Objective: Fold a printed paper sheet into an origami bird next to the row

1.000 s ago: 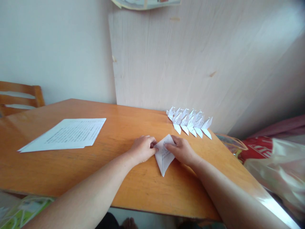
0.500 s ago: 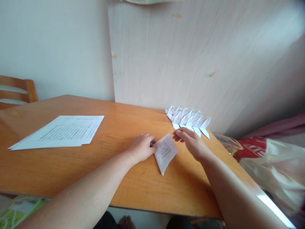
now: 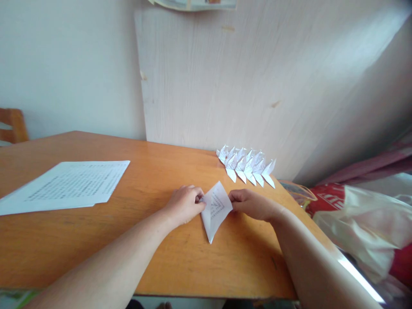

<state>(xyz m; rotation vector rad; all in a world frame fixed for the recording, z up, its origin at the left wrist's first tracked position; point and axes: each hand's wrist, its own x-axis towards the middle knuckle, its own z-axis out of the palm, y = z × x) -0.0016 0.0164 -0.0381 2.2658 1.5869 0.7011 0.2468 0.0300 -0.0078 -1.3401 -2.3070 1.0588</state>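
A folded piece of printed white paper [image 3: 215,210], kite-shaped with its point toward me, lies on the orange wooden table [image 3: 96,231]. My left hand [image 3: 184,204] pinches its left corner with the fingers curled. At the right corner my right hand [image 3: 251,204] pinches the paper's edge. Just behind, a row of several finished folded paper pieces [image 3: 246,165] lies by the board.
A stack of printed sheets [image 3: 67,185] lies at the table's left. A pale wooden board [image 3: 241,81] leans against the wall behind. Plastic bags, one red [image 3: 354,214], sit off the table's right edge. A wooden chair back [image 3: 11,126] shows at far left.
My right hand lifted off the paper toward the row of folded pieces, then came back and now pinches the paper's right corner. My left hand stayed on the left corner.
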